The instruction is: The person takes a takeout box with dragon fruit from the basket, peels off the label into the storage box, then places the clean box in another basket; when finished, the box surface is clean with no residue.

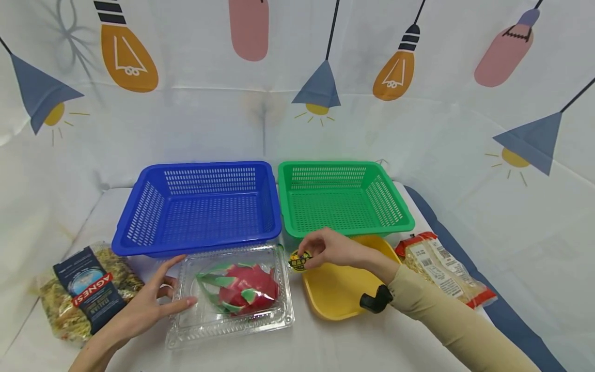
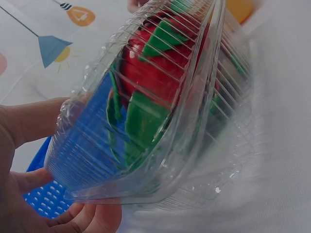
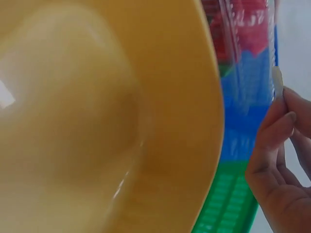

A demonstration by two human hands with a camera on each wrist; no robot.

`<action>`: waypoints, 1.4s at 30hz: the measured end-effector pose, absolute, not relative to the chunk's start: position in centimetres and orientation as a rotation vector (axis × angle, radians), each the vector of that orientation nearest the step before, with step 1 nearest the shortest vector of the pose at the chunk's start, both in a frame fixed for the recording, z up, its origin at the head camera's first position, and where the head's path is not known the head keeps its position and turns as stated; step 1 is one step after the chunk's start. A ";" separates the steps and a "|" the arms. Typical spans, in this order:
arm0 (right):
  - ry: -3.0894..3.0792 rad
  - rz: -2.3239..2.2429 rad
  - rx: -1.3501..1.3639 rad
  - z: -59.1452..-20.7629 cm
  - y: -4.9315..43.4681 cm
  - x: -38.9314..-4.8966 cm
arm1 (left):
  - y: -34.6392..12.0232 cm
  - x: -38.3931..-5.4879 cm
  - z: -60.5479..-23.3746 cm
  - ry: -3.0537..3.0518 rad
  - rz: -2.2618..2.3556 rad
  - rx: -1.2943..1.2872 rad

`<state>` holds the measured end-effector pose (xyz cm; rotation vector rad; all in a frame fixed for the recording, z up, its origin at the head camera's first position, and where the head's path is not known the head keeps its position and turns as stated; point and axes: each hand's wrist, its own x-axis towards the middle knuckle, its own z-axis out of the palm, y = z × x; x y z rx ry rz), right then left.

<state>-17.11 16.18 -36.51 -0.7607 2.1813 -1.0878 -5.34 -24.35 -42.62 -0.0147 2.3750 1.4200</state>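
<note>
My left hand (image 1: 151, 299) is spread at the left end of a clear plastic clamshell box (image 1: 279, 323), thumb over the lid and fingers by the end wall. The left wrist view shows those fingers at the ribbed corner (image 2: 92, 194). Inside the closed box lies a red dragon fruit (image 1: 248, 287) with green scales. Just right of the box, my right hand (image 1: 330, 248) pinches a small round black-and-yellow label (image 1: 298, 261) between thumb and fingertips. In the right wrist view this label (image 3: 277, 82) appears edge-on. Below the right hand sits a yellow tray (image 1: 334, 297).
A blue basket (image 1: 200, 244) and a green basket (image 1: 348, 231) stand side by side behind. An AGNESI pasta bag (image 1: 90, 289) lies at far left, and a red-edged clear food packet (image 1: 441, 268) at right. A printed cloth backdrop (image 1: 209, 124) hangs behind.
</note>
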 end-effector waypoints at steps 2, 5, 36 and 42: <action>2.171 -1.059 -0.769 -36.7 17.2 -17.4 | -24.3 -5.3 -42.6 2.375 1.419 -0.015; 2.167 -1.012 -0.781 -37.0 18.6 -17.8 | -24.3 -5.3 -42.5 2.377 1.420 -0.009; 2.104 -0.543 -0.912 -40.6 18.9 -19.8 | -24.3 -5.2 -42.3 2.429 1.411 0.044; 2.117 -0.484 -0.912 -40.7 18.5 -19.8 | -24.4 -5.2 -42.2 2.425 1.407 0.048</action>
